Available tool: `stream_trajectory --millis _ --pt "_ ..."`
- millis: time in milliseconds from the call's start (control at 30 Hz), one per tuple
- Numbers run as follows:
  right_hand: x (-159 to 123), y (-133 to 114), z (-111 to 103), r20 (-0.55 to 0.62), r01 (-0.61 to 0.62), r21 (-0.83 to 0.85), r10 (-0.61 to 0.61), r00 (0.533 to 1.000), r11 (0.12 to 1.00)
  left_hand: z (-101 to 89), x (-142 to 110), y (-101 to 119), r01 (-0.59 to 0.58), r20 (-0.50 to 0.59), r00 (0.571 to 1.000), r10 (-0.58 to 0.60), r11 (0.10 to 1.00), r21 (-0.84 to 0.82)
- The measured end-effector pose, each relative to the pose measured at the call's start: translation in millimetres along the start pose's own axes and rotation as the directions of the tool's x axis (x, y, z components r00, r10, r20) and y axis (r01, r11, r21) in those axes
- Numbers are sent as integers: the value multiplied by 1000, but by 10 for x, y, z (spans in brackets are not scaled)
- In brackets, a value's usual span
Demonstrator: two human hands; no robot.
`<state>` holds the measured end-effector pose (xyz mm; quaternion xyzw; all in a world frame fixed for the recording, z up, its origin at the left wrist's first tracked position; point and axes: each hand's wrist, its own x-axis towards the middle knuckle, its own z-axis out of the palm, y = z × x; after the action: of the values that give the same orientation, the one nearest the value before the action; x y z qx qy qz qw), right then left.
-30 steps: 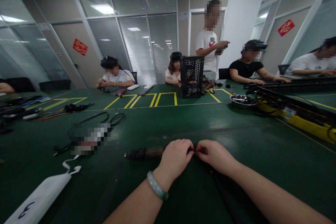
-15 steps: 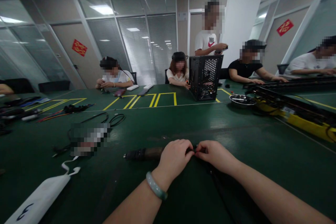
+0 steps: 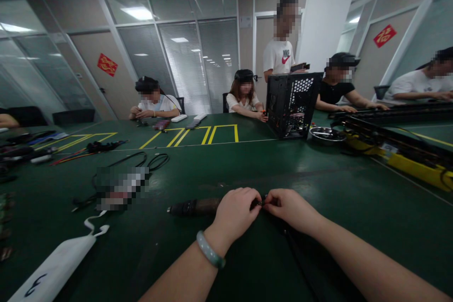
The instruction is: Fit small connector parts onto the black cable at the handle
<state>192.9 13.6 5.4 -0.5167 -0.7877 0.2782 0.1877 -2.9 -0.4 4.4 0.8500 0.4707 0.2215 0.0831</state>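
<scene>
A dark electric screwdriver (image 3: 193,207) lies on the green table, its bit end pointing left. My left hand (image 3: 236,212), with a pale green bangle on the wrist, is closed around its rear part and covers much of the body. Close beside it, my right hand (image 3: 292,210) pinches the end of a black cable (image 3: 295,252) at the tool's back end. The fingertips of both hands nearly meet there, over a small metallic part. Whether the cable end is joined to the tool is hidden by my fingers.
A white power strip (image 3: 56,264) marked 3 lies front left, with a pixelated item (image 3: 122,191) and cords behind it. Farther off stand a black computer case (image 3: 293,106), a metal bowl (image 3: 327,135) and a yellow-and-black frame (image 3: 403,158). Several people sit or stand around the table.
My hands stay nearly still at the screwdriver's rear end. Across the table, the computer case has shifted right and turned, with a seated person's hand at it. A green board edge appears far left.
</scene>
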Motion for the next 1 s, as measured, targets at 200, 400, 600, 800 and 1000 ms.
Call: stream_trajectory --millis 200,400,600,800,1000 --pt "11 48 34 -45 37 8 -36 998 999 9 -7 -12 -48 -1 999 48 999 1" --pt "11 40 41 -33 65 9 -64 997 998 9 -8 -9 -10 -11 1000 10 1000 23" --pt "12 16 13 -33 62 -23 -63 997 998 7 -11 -20 -30 -5 1000 30 1000 8" --pt "7 36 17 -20 52 -25 -53 998 998 -2 -6 -15 -27 11 1000 26 1000 4" --pt "1 51 14 -15 71 -40 -71 997 997 14 2 -21 -22 12 1000 22 1000 10"
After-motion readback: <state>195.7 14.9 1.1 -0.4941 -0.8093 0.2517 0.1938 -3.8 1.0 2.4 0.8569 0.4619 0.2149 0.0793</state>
